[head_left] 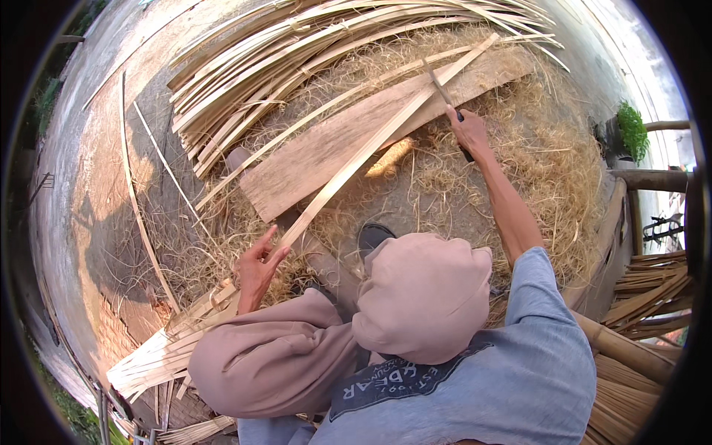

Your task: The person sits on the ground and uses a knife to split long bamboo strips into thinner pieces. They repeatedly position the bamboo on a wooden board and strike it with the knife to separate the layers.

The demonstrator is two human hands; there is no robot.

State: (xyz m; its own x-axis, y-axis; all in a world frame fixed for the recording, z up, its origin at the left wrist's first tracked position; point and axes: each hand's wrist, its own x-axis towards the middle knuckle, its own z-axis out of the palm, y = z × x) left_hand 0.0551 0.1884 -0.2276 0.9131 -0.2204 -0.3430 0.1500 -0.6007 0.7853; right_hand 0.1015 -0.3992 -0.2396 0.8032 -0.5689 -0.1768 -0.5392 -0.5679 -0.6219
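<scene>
A long pale bamboo strip (356, 159) runs slantwise across a flat wooden board (297, 167). Its near end lies between the thumb and fingers of my left hand (258, 268), which grips it loosely. My right hand (469, 132) is closed round the dark handle of a knife (437, 83). The narrow blade points away from me and crosses the strip near its far end. Beyond the board lies a thinner bamboo strip (326, 105), roughly alongside the board.
A large bundle of bamboo strips (297, 63) fills the far side. More strips (159, 363) lie at the near left. Curly shavings (534, 170) cover the ground around the board. Bamboo poles (630, 348) and stacked strips (645, 293) stand at the right.
</scene>
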